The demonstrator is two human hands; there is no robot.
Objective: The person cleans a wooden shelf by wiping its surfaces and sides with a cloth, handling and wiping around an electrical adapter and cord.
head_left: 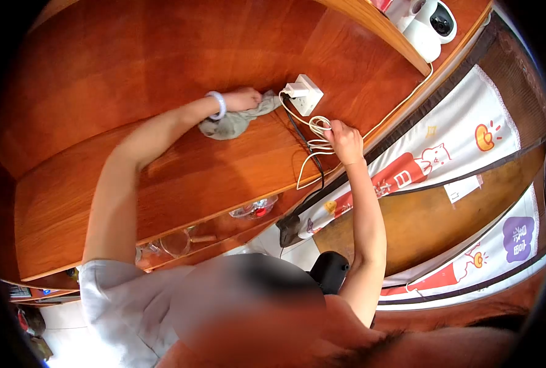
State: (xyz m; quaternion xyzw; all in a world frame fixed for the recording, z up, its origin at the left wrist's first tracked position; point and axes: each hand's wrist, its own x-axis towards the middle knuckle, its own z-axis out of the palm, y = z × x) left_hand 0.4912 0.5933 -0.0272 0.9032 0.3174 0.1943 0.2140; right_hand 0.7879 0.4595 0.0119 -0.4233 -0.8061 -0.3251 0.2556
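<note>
My left hand, with a pale bracelet at the wrist, is closed on a grey-green cloth. The crumpled cloth lies on the wooden shelf near its back panel, one end reaching toward the socket. To the right, my right hand has its fingers closed on a coiled white cable. This cable leads up to a white plug in the white wall socket. Beside it, a black cable runs down across the shelf.
A white camera stands on the upper ledge at right, its cord running down the shelf's side. Printed curtains hang at the right. Below the shelf are a clear plastic package and other items on a lower level.
</note>
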